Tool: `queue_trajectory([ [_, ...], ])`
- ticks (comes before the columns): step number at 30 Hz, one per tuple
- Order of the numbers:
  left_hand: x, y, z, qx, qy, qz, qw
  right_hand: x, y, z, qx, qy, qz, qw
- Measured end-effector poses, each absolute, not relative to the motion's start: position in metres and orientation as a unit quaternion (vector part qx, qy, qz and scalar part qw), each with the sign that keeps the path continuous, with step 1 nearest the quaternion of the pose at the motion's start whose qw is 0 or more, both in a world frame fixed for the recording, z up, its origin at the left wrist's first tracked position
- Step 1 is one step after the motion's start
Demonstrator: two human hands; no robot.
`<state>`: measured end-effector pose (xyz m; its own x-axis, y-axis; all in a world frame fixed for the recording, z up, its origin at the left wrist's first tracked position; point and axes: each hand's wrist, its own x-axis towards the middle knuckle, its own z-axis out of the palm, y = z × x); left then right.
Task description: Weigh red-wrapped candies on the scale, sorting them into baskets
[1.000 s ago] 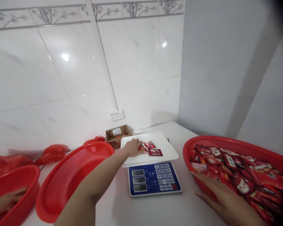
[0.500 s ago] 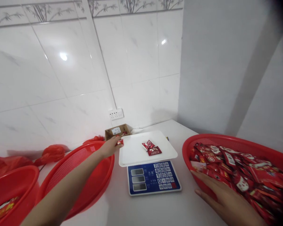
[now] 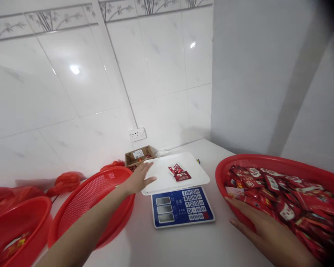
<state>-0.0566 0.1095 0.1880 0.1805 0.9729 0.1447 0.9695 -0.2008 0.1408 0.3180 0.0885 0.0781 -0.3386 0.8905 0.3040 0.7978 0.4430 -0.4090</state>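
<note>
My left hand [image 3: 140, 178] is over the left edge of the white scale tray [image 3: 158, 181], fingers stretched and thumb apart, with nothing visible in it. Two small red snack packets [image 3: 183, 175] lie overlapping on the tray. Below the tray is the scale's blue keypad panel [image 3: 179, 209]. My right hand [image 3: 263, 228] lies across the near left rim of a red basket [image 3: 225, 163] heaped with red packets [image 3: 284, 207]. Its fingers are straight, and the basket's wall shows between them and the thumb.
Behind the tray, against the tiled wall, stands a small cardboard box [image 3: 131, 158] with a few small items inside. A red perforated basket [image 3: 72, 207] is left of the scale. Farther left are another red basket [image 3: 41, 207] with packets and red plastic bags [image 3: 65, 182].
The small red packet that was in my left hand is no longer in it, and the fingers have spread. That hand has shifted slightly right and nearer. The right hand stays at the basket rim.
</note>
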Motion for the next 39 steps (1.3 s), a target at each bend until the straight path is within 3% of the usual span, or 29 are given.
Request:
queue_trajectory([
  [10,0.042,0.192,0.154,0.854,0.518,0.014,0.057,0.312,0.078,0.103,-0.548,-0.785,0.141,0.253],
  [29,0.000,0.166,0.160,0.851,0.521,0.036,0.052,0.315,0.085,0.091,-0.539,-0.796,0.114,0.251],
  [39,-0.110,0.070,0.199,0.770,0.627,0.112,-0.026,0.309,0.074,0.114,-0.527,-0.805,0.145,0.229],
])
